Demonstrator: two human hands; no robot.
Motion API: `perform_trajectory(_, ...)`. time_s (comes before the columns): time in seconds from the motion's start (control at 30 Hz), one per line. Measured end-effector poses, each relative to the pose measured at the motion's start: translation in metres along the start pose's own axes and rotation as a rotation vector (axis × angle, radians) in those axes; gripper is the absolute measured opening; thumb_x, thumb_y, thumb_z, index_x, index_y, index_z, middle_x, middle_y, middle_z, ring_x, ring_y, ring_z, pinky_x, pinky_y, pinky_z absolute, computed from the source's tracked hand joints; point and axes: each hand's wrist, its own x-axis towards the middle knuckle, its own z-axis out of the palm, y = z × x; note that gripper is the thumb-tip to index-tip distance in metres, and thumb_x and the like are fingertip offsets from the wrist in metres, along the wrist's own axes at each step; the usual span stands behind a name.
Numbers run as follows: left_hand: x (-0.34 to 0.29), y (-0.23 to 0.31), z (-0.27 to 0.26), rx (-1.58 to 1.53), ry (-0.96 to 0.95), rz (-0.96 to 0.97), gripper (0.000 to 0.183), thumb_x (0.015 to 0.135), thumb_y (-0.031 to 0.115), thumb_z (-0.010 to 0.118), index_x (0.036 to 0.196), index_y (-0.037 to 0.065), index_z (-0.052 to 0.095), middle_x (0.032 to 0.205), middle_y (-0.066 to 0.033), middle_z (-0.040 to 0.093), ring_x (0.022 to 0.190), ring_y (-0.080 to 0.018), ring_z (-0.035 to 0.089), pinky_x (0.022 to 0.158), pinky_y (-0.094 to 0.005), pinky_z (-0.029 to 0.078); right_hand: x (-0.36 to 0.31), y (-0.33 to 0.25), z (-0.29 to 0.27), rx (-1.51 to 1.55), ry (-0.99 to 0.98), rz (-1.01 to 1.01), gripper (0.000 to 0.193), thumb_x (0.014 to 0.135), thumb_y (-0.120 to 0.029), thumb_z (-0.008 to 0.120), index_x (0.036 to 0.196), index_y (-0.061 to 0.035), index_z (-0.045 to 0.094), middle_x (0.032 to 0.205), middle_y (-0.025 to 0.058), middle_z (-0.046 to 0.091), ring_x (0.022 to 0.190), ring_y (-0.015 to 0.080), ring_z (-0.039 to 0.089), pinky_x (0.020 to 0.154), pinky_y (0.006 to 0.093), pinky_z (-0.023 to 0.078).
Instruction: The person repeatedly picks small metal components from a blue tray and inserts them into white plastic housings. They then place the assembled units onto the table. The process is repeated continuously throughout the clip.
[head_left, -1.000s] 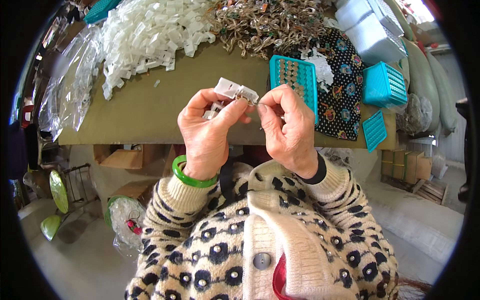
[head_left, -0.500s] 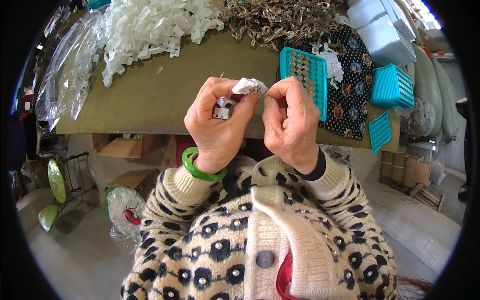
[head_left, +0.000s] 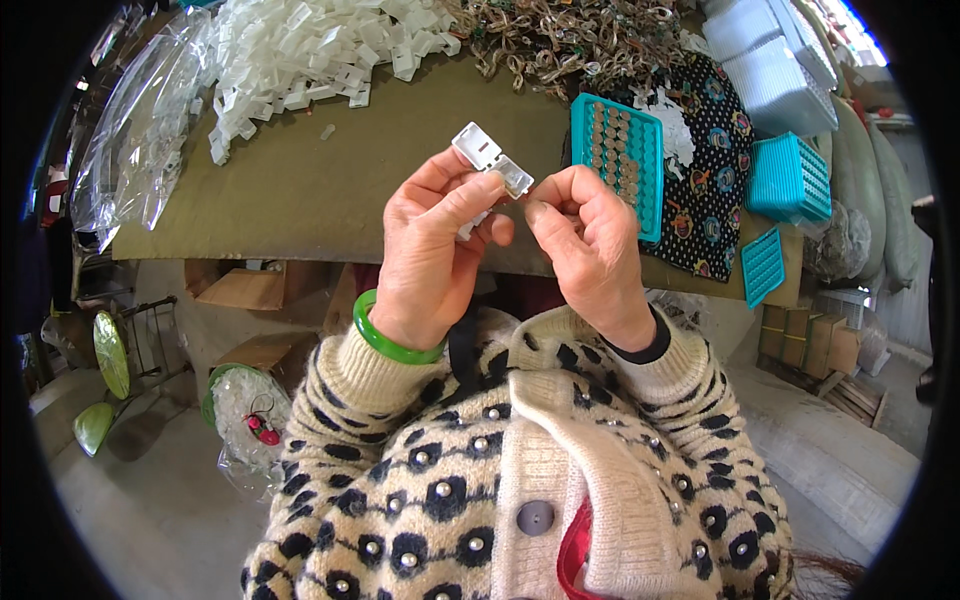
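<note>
White hinged case [head_left: 494, 161] with a dark mark [head_left: 484, 147] sits in left fingers [head_left: 465, 201].

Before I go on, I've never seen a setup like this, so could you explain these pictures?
There's no machine: a person is working bare-handed. The view comes from a wide fisheye camera on that person's head, looking down, so straight edges bend near the rim. The left hand holds a small open white case. The right hand is pinched close beside it; I can't tell whether it grips anything. On the table lie heaps of white pieces and brownish tangled parts, plus a turquoise tray partly filled with small round pieces.
</note>
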Motion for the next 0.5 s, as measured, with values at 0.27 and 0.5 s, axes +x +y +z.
perform_trajectory(0.27, -0.006, 0.003, 0.0, 0.049, -0.066, 0.156, 0.027, 0.093, 0.006, 0.062, 0.118, -0.001, 0.057, 0.098, -0.0127, 0.067, 0.085, -0.021, 0.069, 0.077, -0.0326, 0.06, -0.005, -0.005, 0.004, 0.277, -0.006, 0.014, 0.018, 0.092, -0.007, 0.053, 0.105, 0.0045, 0.058, 0.095, 0.0068, 0.063, 0.081, 0.0106, 0.059, 0.072, 0.0241, 0.049)
perform_trajectory(0.5, -0.014, -0.012, -0.004, 0.509, 0.0, 0.47, 0.016, 0.084, -0.004, 0.069, 0.099, -0.004, 0.064, 0.086, -0.0038, 0.061, 0.077, -0.0124, 0.058, 0.069, -0.0239, 0.047, -0.004, -0.004, 0.011, 0.321, -0.032, 0.068, 0.01, 0.09, 0.0, 0.054, 0.099, 0.0019, 0.056, 0.086, 0.0031, 0.062, 0.07, 0.0066, 0.054, 0.061, 0.0214, 0.044)
